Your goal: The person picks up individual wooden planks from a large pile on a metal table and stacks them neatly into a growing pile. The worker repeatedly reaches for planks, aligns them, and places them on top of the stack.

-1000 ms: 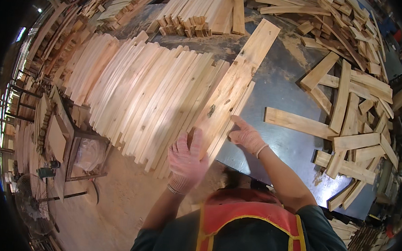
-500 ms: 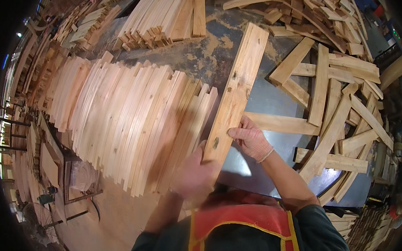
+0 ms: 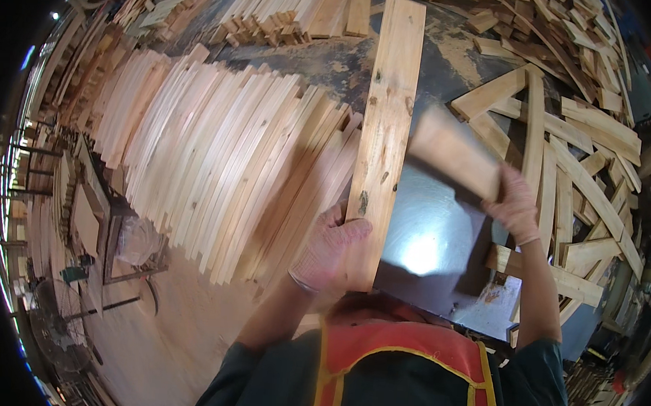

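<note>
At the centre of the frame, the left hand [image 3: 331,250] clasped the near end of a long plank [image 3: 384,124], steadying it over the metal table [image 3: 432,244]. Right of centre, the right hand [image 3: 514,205] gripped a blurred short board [image 3: 453,153], newly picked up; half a second earlier it rested on the plank.

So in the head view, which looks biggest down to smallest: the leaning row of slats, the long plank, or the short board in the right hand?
1. Row of slats
2. Long plank, held by the left hand
3. Short board, blurred, in the right hand
</note>
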Demonstrator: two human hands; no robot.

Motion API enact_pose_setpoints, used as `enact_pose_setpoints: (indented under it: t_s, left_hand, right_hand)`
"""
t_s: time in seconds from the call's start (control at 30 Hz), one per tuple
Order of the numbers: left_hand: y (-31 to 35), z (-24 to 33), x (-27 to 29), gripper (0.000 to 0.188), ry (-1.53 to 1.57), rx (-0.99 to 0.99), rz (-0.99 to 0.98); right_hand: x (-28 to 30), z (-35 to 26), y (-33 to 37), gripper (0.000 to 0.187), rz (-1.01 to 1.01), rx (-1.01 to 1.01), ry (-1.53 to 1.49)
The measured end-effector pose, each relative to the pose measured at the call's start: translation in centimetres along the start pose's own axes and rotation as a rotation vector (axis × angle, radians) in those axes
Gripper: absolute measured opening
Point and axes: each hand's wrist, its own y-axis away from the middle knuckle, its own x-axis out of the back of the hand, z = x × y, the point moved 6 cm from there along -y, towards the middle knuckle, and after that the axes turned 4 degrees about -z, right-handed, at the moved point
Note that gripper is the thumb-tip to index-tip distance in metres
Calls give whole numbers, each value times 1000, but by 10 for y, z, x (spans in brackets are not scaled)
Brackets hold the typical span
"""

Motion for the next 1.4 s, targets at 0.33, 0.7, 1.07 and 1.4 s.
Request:
enact_pose_setpoints:
  t_s: [0.33,0.7,1.07,1.4]
  left_hand:
    - [44,14,36,65,282,-58,-87]
    - [66,41,63,46,3,-211,-16]
    - [21,19,11,44,-338,-214,2]
    - [-39,-65,-12,57,-604,-149,-106]
  right_hand:
    - [-13,-111,19,48,129,-548,-1572]
    - [-175,-323,23,44,-797,-341,-1401]
    - [-109,-316,91,56,-989,-270,-1815]
    - [217,26,-126,21,288,-273,-1073]
